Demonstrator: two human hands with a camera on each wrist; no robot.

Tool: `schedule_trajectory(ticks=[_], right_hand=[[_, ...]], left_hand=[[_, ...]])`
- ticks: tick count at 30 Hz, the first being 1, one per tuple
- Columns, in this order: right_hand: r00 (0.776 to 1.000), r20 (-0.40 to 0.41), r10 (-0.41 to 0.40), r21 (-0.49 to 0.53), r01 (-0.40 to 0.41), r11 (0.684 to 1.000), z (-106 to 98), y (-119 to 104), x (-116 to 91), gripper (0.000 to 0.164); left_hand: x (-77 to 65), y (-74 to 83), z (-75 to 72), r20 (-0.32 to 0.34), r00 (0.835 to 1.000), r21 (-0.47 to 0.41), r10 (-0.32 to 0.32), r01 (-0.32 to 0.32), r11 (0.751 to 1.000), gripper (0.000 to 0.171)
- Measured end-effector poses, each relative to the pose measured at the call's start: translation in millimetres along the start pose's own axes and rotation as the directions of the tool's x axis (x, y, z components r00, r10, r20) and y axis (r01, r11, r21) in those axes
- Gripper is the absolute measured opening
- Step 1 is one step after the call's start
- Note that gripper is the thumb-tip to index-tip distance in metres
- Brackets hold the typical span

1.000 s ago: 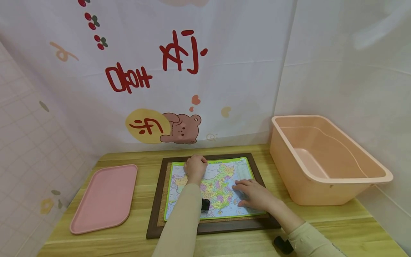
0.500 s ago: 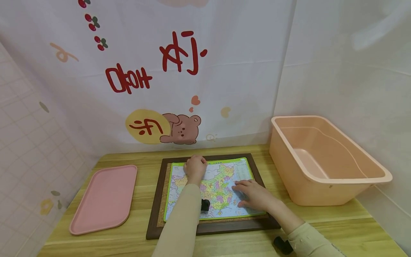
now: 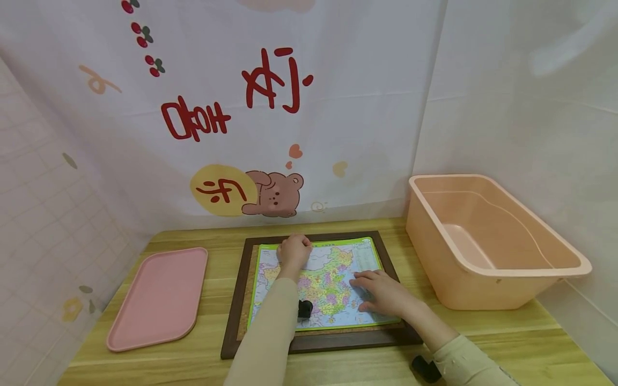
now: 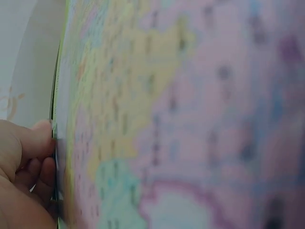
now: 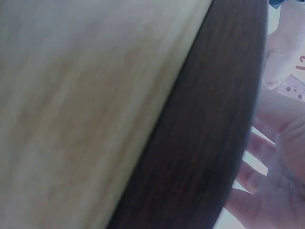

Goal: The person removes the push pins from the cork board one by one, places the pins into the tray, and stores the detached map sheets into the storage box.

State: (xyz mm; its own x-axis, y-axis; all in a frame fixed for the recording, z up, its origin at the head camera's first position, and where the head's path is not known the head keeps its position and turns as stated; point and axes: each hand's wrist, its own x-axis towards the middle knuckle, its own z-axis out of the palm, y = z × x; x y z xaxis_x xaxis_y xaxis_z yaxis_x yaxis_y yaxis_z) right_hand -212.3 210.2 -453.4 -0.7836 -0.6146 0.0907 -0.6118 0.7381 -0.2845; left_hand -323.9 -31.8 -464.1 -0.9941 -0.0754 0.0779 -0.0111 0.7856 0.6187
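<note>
The bench (image 3: 145, 370) is pale yellow-brown wood with a streaky grain running from side to side. Near its middle a dark brown frame (image 3: 357, 340) lies flat. To the left, apart from the frame, lies a pink tray (image 3: 159, 297) with rounded corners. To the right stands a deep peach tub (image 3: 463, 289), upright, mouth upward, near the frame

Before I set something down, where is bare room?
The pink tray is bare, and so is the table bordered by the sleeves and frame. Tray and frame leave a narrow strip. Crowded: the map, with left hand and right hand.
</note>
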Motion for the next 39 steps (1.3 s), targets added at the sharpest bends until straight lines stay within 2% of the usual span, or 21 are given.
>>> schedule_trajectory(ticks=[12,26,33,39], right_hand=[[1.000,-0.002,0.003,0.001,-0.003,1.000,1,0,0,0.061],[1.000,0.000,0.007,0.010,-0.007,1.000,-1,0,-1,0.060],[1.000,-0.004,0.003,0.003,-0.003,1.000,-1,-2,-1,0.060],[1.000,0.000,0.005,0.000,-0.005,1.000,-1,-2,0,0.060]], left_hand=[[0.0,-1.9,-11.8,0.058,0.998,-0.095,0.007,-0.001,0.995,0.011],[-1.9,1.3,-20.7,0.076,0.997,-0.185,0.006,0.008,0.983,0.014],[-3.4,0.6,-22.9,0.075,0.997,-0.199,0.033,-0.017,0.980,0.013],[-6.4,0.7,-27.3,0.078,0.997,-0.238,0.029,-0.010,0.971,0.013]])
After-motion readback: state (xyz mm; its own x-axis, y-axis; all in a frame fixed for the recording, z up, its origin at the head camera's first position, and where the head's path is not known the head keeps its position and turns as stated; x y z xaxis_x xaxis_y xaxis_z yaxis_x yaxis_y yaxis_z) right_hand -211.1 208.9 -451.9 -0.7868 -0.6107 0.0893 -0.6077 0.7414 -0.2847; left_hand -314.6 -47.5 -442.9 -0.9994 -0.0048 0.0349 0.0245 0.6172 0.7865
